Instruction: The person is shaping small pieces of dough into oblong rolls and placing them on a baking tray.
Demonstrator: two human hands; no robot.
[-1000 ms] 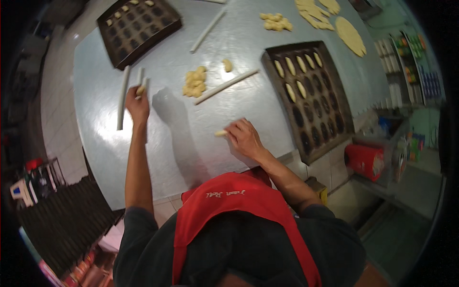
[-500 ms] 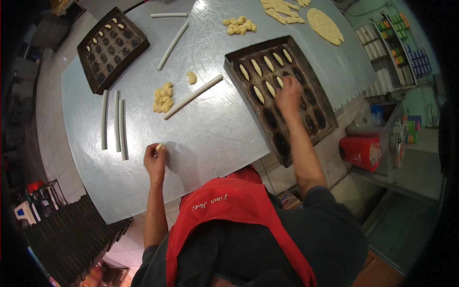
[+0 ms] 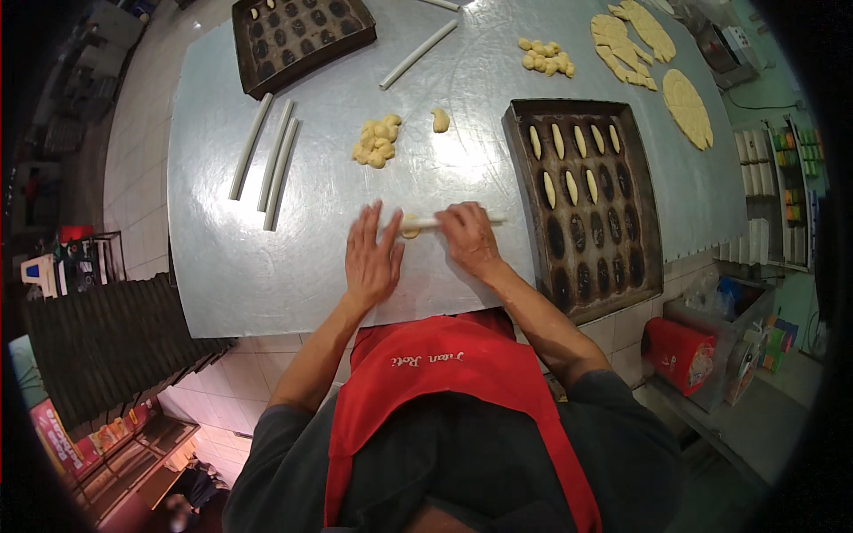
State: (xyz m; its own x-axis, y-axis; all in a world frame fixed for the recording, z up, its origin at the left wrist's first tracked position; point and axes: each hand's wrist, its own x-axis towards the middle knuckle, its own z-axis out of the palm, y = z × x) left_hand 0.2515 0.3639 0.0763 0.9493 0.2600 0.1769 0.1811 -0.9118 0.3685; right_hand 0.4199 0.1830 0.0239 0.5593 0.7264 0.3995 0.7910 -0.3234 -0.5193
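Observation:
A thin pale rolling pin (image 3: 428,223) lies crosswise over a small flattened piece of dough (image 3: 410,234) on the metal table. My right hand (image 3: 469,240) is closed over the pin's right part. Fingers stretched and slightly blurred, my left hand (image 3: 373,256) is held open at the pin's left end; whether it touches the pin cannot be made out. Just beyond the hands sit a heap of dough balls (image 3: 377,140) and a single curved dough piece (image 3: 440,121). To the right stands a dark baking tray (image 3: 582,105) with oval hollows, several holding slim dough pieces (image 3: 571,187).
Three pale rods (image 3: 251,147) lie at the left, and another rod (image 3: 419,55) farther back. A second dark tray (image 3: 311,59) stands at the far left. More dough balls (image 3: 546,58) and flat cut dough sheets (image 3: 687,108) rest at the far right.
My right hand has left the tray and taken hold of the rolling pin, now nearer me. My left hand has opened, and a dough piece lies under the pin. The view has shifted.

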